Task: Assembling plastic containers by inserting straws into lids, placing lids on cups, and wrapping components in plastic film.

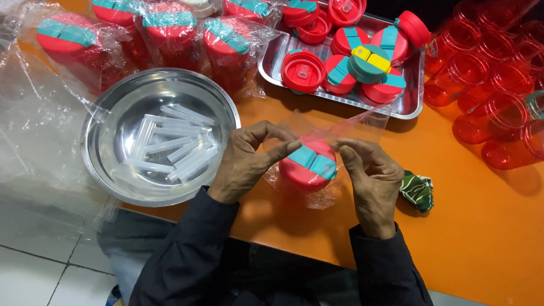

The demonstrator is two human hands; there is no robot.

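Orange bench (474, 243) is carrying the work: a red cup with a red-and-teal lid (309, 165), lying inside a clear plastic bag (353, 124), is sitting directly between the two hands. Left hand (245, 164) and right hand (374, 182) are equally near, each pinching the bag film at the lid's rim. Bag mouth is pointing away from the person, toward the steel tray (408, 99) of lids.

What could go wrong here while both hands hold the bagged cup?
The thin plastic bag might tear where the left hand and right hand pinch it over the red cup. An elbow might also nudge the steel bowl of clear straws, which overhangs the orange table.
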